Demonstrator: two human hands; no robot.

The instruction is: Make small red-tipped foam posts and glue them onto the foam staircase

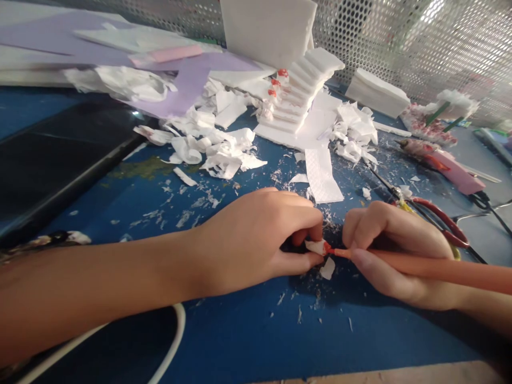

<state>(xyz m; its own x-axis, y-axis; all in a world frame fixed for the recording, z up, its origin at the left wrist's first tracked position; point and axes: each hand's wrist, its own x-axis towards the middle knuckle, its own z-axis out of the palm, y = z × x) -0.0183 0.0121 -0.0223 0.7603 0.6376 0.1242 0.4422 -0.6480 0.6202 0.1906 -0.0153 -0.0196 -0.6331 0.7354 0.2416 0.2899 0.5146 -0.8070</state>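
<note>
Between the thumb and fingers of my left hand (pixel 276 234) is a small white piece of paper (pixel 316 246), its right end coloured red. My right hand (pixel 394 248) is closed around an orange marker pen (pixel 440 268), whose tip meets the red end of that piece. Both hands rest low over the blue tabletop (pixel 256 330). Just below the fingertips lies a loose white scrap (pixel 327 269). Behind the hands, a fanned stack of white strips (pixel 304 88) has several small red-tipped pieces (pixel 276 88) along its left side.
Curled paper scraps (pixel 216 144) and a textured strip (pixel 324 176) lie beyond my hands. A dark tablet-like device (pixel 68 154) sits left, below purple sheets (pixel 192 85). Red-handled scissors (pixel 440 216) and a stained pink glue gun (pixel 448 162) are at right. A white cable (pixel 176 330) loops in front.
</note>
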